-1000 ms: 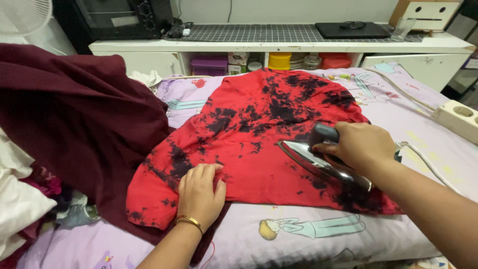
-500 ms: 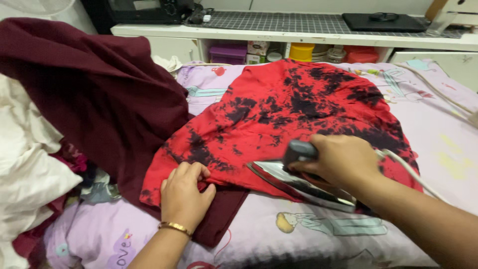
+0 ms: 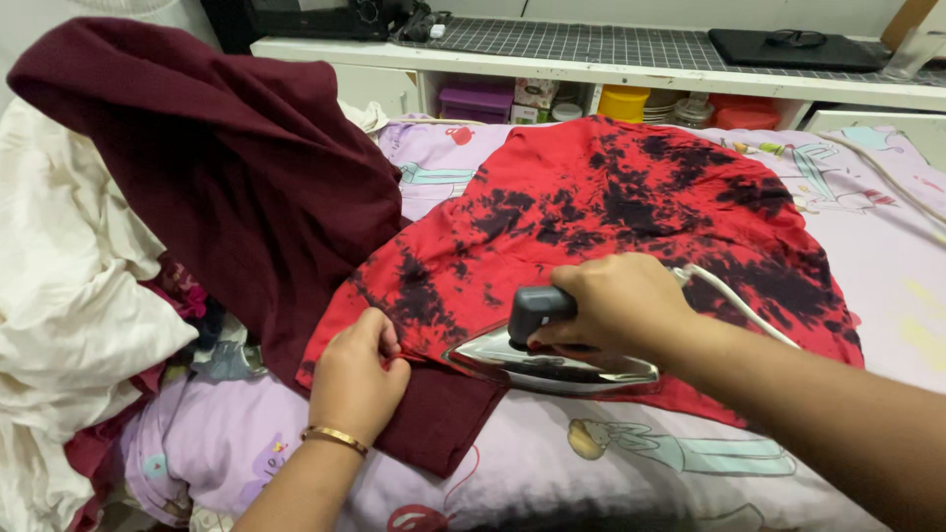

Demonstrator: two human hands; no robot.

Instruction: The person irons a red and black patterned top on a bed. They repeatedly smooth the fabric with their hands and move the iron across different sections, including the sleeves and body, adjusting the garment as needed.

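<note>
At frame centre, the right hand [image 3: 621, 305] is gripping an iron [image 3: 547, 360] on a red garment [image 3: 611, 217]; the left hand [image 3: 357, 376] is seemingly pinching its hem.

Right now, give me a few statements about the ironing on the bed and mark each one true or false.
1. The right hand grips the iron by its dark handle. True.
2. The left hand lies on the white laundry. False: it pinches the red and black garment at its edge.
3. A maroon cloth lies left of the garment. True.
4. The iron stands upright on its heel. False: its soleplate lies flat on the garment.
</note>
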